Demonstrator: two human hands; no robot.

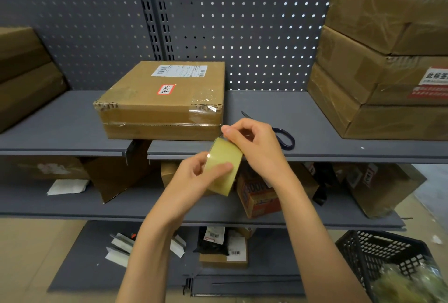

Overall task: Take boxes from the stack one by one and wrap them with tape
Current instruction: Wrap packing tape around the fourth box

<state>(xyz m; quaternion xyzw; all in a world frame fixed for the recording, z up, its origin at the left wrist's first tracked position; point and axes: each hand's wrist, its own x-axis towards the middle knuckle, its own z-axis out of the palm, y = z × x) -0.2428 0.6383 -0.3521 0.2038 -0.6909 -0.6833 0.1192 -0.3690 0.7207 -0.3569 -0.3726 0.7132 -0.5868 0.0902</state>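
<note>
**Both hands on the tape roll, box waiting on the shelf**

The left hand (194, 176) grips a yellowish roll of tape (224, 165), thumb laid across its outer face and fingers curled round the back. The right hand (254, 144) meets the roll at its upper edge, thumb and forefinger pinched together on the tape there; whether a free end is lifted cannot be told. Both hands sit in front of the lip of the upper shelf (315, 133), just below and to the right of a flat cardboard box (161, 102).

That box lies alone in the middle of the upper shelf, its near edge close to the lip. It carries a white shipping label at the far side, a small red-bordered sticker in the middle, and clear tape wrinkled over its right front corner and along its front face.

A pair of scissors (282, 136) with dark blue handles lies on the shelf just behind the right hand, blades pointing back and left. To the right stands a stack of boxes (378, 65), taped, the lower ones bearing red and white labels. More brown boxes (26, 75) are stacked at the far left.

The lower shelf (145, 205) holds loose cartons and paper, and a dark plastic crate (378, 254) sits at the bottom right on the floor.
</note>
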